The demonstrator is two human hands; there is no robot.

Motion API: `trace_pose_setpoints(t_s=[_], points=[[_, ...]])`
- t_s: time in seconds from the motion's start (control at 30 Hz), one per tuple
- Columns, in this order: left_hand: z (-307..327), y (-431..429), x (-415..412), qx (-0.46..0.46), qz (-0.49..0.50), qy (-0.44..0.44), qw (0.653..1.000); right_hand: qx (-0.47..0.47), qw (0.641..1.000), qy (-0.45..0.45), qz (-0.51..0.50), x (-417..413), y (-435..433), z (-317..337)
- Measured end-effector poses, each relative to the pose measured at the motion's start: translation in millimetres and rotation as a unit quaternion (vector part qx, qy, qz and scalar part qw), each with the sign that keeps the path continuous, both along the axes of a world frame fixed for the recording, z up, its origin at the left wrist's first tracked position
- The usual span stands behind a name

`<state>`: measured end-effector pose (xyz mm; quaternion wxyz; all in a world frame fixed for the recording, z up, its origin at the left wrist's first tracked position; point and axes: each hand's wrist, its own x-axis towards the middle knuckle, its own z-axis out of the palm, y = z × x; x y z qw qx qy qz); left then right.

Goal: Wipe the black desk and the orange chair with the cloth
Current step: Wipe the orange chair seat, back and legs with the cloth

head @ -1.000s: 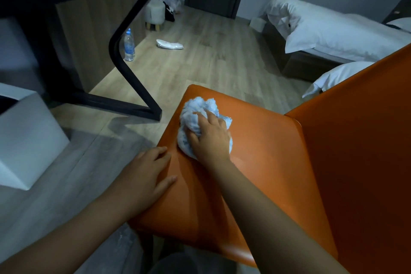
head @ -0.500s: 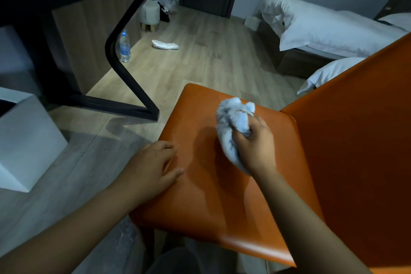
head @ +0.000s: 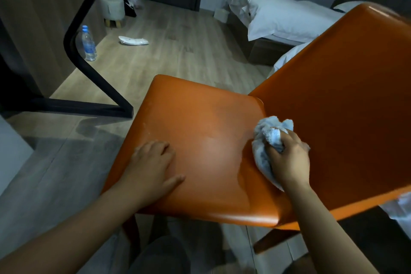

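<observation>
The orange chair [head: 200, 131] fills the middle of the view, its seat facing me and its backrest rising at the right. My right hand [head: 289, 160] grips a bunched pale blue cloth [head: 265, 140] and presses it into the corner where seat meets backrest. My left hand [head: 153, 167] lies flat on the seat's near left part, fingers straight. The black desk [head: 73, 35] shows at the upper left only as a bent black leg and a dark top edge.
A water bottle [head: 89, 43] stands on the wooden floor by the desk leg, with a white slipper [head: 133, 40] and a small stool [head: 111, 9] beyond. A bed with white bedding [head: 280, 15] lies at the back right. A white box edge [head: 13, 151] sits at the left.
My right hand has carried the cloth across the seat from its front left to the back corner by the backrest. My left hand stayed on the seat's left edge.
</observation>
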<state>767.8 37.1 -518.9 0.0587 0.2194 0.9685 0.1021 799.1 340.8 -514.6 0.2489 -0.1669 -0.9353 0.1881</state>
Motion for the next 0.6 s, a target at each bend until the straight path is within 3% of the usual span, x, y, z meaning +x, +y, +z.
trace_pose_setpoints(t_s=[0.3, 0.6], points=[[-6.1, 0.0, -0.1, -0.015, -0.006, 0.013, 1.0, -0.092, 0.994, -0.053, -0.016, 16.1, 1.0, -34.7], [-6.7, 0.6, 0.5, 0.001, 0.004, 0.004, 1.0, -0.024, 0.997, -0.074, -0.03, 21.0, -20.6, -33.1]])
